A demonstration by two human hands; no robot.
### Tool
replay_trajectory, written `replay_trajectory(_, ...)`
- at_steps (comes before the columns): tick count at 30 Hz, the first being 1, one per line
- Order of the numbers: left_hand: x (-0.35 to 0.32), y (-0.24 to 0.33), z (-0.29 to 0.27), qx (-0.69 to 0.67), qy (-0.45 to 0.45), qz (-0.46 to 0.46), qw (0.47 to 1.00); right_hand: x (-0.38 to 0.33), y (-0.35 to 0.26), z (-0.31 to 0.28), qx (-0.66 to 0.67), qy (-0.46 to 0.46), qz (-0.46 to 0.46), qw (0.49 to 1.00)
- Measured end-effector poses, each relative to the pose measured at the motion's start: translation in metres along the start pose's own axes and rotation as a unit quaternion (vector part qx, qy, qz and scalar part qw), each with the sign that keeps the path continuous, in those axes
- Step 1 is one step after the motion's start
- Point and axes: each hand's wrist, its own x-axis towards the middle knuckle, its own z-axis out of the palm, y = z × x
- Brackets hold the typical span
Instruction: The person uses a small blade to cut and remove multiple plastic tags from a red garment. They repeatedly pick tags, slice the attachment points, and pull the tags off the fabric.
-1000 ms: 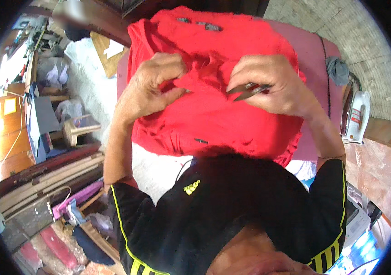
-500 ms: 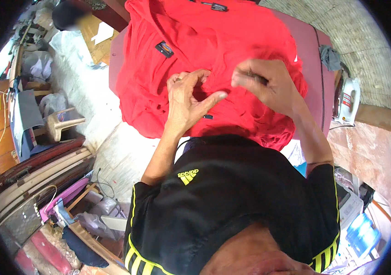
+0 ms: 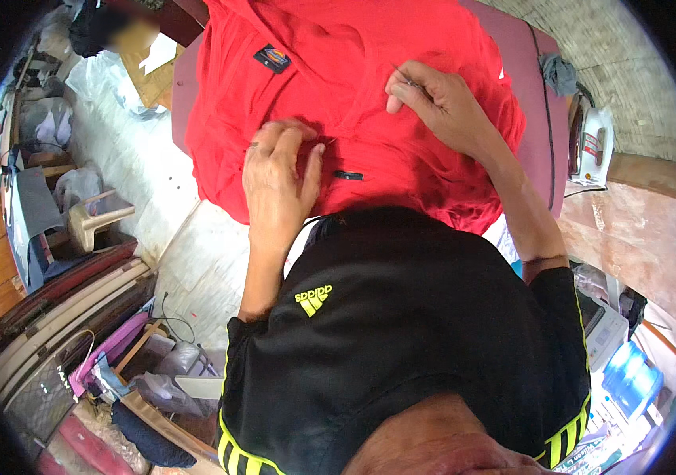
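Red shirts [image 3: 433, 158] lie in a heap across the padded mauve board [image 3: 540, 119] in front of me. A black neck label [image 3: 273, 58] shows on the far left of the cloth, and a small black tag [image 3: 348, 176] lies near my body. My left hand [image 3: 277, 162] rests over the near left cloth, fingers bent and the thumb apart from them. Raised over the right side, my right hand [image 3: 433, 99] is closed on a small thin dark metal tool [image 3: 411, 82]; its exact kind is too small to tell.
A white iron [image 3: 593, 150] stands right of the board, near a grey rag [image 3: 558, 74]. A small wooden stool [image 3: 96, 218] and stacked boards [image 3: 69, 297] are at left. A blue water bottle [image 3: 631, 380] is at lower right. Part of another person [image 3: 116, 32] shows far left.
My left hand has moved left and turned palm-down, its wide thumb gap narrowing. My right hand has shifted a little away from me, still holding the small tool. The view has shifted slightly.
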Motion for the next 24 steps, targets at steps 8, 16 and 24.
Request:
replay_trajectory(8, -0.002, -0.011, 0.061, 0.001, 0.005, 0.147, 0.989, 0.005, 0.006, 0.005, 0.023, -0.032, 0.012, 0.999)
replay_trajectory(16, -0.034, -0.009, 0.073, -0.016, 0.037, 0.054, 0.998, 0.001, 0.009, 0.006, -0.014, -0.02, -0.079, 0.997)
replay_trajectory(24, -0.03, -0.002, 0.068, -0.13, 0.061, -0.02, 0.989, -0.012, 0.001, -0.015, -0.175, -0.149, -0.151, 0.962)
